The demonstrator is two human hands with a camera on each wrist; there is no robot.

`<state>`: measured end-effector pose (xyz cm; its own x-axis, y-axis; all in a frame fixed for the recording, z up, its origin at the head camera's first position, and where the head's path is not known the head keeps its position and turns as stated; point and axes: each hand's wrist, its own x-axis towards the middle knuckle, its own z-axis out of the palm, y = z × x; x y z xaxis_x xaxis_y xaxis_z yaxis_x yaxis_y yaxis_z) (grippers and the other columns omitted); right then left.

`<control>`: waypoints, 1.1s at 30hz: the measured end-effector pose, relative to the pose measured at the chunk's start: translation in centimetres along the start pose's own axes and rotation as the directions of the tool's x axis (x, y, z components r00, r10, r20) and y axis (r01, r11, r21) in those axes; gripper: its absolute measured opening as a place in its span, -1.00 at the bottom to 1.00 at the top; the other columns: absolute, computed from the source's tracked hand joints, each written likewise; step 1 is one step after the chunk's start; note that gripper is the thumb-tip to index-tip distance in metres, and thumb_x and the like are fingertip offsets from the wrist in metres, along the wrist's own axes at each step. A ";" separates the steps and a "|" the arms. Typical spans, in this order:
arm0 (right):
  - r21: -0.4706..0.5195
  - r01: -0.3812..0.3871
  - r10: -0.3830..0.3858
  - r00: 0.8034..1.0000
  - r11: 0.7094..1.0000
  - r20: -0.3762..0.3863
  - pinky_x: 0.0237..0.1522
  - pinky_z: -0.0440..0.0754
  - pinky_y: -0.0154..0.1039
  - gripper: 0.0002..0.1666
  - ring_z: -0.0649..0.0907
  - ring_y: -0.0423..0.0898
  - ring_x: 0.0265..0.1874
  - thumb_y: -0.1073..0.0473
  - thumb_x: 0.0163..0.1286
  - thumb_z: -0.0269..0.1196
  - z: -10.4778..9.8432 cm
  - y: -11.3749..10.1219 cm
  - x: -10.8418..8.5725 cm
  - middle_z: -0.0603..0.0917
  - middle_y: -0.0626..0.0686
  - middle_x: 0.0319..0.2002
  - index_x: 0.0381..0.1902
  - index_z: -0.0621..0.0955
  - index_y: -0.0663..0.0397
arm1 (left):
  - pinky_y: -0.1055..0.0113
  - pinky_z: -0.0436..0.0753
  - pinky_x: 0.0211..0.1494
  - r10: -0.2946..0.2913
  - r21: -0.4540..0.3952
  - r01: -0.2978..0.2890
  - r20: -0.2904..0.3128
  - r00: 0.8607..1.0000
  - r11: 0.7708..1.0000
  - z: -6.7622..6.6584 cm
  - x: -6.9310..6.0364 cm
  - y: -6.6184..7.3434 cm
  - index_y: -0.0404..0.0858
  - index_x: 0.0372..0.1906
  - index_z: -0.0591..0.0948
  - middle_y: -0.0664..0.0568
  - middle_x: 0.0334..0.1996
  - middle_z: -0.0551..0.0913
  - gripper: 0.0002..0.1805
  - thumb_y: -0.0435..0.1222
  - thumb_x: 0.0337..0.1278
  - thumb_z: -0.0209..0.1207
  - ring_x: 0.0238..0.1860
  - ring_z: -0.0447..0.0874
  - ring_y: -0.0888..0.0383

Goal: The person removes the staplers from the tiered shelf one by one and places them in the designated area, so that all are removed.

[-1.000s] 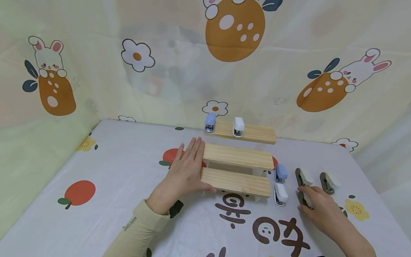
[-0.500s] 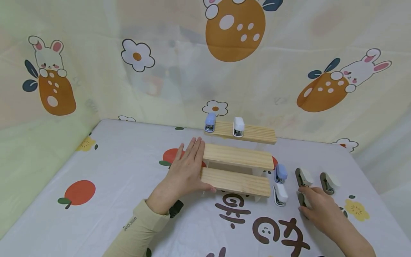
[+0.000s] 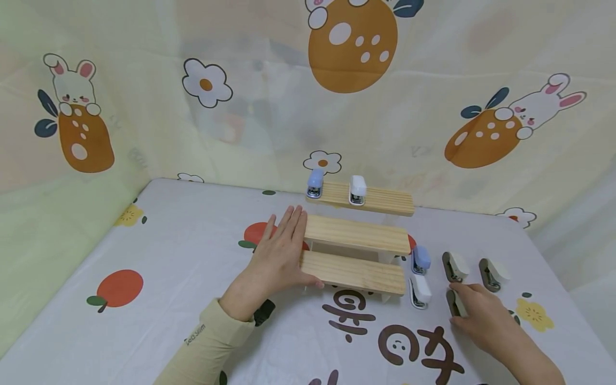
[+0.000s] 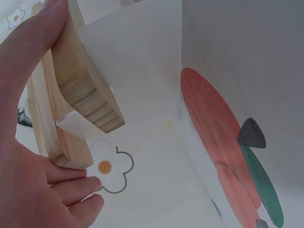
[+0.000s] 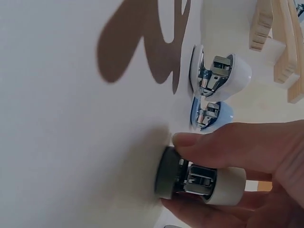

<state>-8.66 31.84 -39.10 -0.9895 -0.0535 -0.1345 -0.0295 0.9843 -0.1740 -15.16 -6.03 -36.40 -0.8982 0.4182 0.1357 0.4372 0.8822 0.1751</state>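
My left hand (image 3: 276, 262), fingers straight, lies against the left ends of a stepped wooden rack's middle board (image 3: 358, 233) and front board (image 3: 353, 271). Its thumb touches the front board, as the left wrist view shows up close. On the right, my right hand (image 3: 486, 316) pinches a small stapler (image 5: 202, 180) with a grey-green base and an off-white top, low at the tablecloth. Just behind it stands a similar stapler (image 3: 455, 266), and another matching stapler (image 3: 493, 274) is farther right. A blue stapler (image 3: 421, 260) and a white stapler (image 3: 420, 292) stand beside the rack's right end.
At the back, the rack's rear board (image 3: 385, 200) carries a light blue stapler (image 3: 315, 183) and a white stapler (image 3: 357, 190). Translucent side supports (image 4: 137, 42) hold up the boards. A patterned cloth backdrop (image 3: 269, 128) rises behind the table.
The right hand has shifted slightly right and toward the person with its stapler, opening a small gap from the stapler behind. My left hand has stayed put.
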 end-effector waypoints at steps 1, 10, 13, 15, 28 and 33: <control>0.001 -0.002 0.002 1.000 1.000 -0.005 -0.03 0.60 0.28 -0.22 0.54 0.49 0.02 0.30 0.01 0.50 0.0 0.0 0.0 0.50 0.60 0.03 0.16 0.46 0.57 | -0.06 -0.14 0.64 -0.001 -0.001 0.001 0.001 1.000 1.000 0.0 0.0 0.0 -0.37 0.57 -0.06 -0.15 0.60 -0.06 0.59 0.42 -0.52 0.44 0.63 -0.19 -0.03; 0.007 -0.010 0.010 0.999 1.000 -0.048 -0.04 0.59 0.30 -0.22 0.55 0.49 -0.02 0.30 0.00 0.48 0.1 0.3 0.3 0.50 0.62 0.01 0.14 0.46 0.61 | -0.06 -0.14 0.64 0.001 0.000 -0.001 0.004 1.000 1.000 -0.1 0.1 0.1 -0.36 0.57 -0.07 -0.15 0.60 -0.06 0.59 0.42 -0.52 0.45 0.63 -0.19 -0.02; -0.003 -0.003 0.003 0.998 1.000 -0.056 -0.05 0.58 0.31 -0.23 0.55 0.49 -0.03 0.28 0.02 0.48 -0.2 0.2 0.1 0.50 0.62 0.00 0.13 0.46 0.62 | -0.06 -0.15 0.64 0.002 0.000 -0.002 0.005 1.000 1.000 -0.1 0.1 0.1 -0.36 0.57 -0.07 -0.15 0.60 -0.06 0.59 0.42 -0.52 0.45 0.63 -0.19 -0.02; -0.016 0.005 -0.006 0.999 1.000 -0.053 -0.06 0.58 0.33 -0.22 0.54 0.50 -0.02 0.23 0.05 0.48 -0.5 0.1 -0.1 0.49 0.62 0.02 0.13 0.45 0.62 | -0.06 -0.15 0.64 0.003 -0.001 -0.003 0.003 1.000 1.000 -0.1 0.2 0.1 -0.36 0.57 -0.07 -0.15 0.60 -0.05 0.59 0.42 -0.52 0.45 0.63 -0.19 -0.03; -0.007 0.067 -0.067 0.976 0.998 -0.207 -0.10 0.58 0.36 -0.35 0.56 0.45 -0.01 0.15 0.17 0.42 -3.8 -1.7 -1.1 0.52 0.47 0.08 0.14 0.53 0.41 | -0.07 -0.14 0.64 -0.002 -0.005 0.002 0.004 1.000 1.000 0.0 0.1 0.0 -0.36 0.57 -0.07 -0.15 0.60 -0.05 0.60 0.42 -0.54 0.45 0.63 -0.18 -0.02; -0.014 0.197 -0.187 0.904 0.980 -0.384 -0.19 0.60 0.32 -0.45 0.61 0.36 -0.07 0.22 0.14 0.43 -5.0 -2.9 -1.0 0.54 0.37 0.06 0.07 0.58 0.35 | -0.06 -0.15 0.64 -0.009 -0.013 0.009 0.008 1.000 1.000 0.1 0.1 0.0 -0.36 0.58 -0.08 -0.15 0.60 -0.07 0.60 0.42 -0.54 0.45 0.63 -0.19 -0.02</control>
<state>-8.31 29.89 -33.59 -0.9435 -0.1682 0.2856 -0.2262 0.9566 -0.1838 -15.25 -5.98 -36.44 -0.9023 0.4123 0.1263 0.4299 0.8828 0.1894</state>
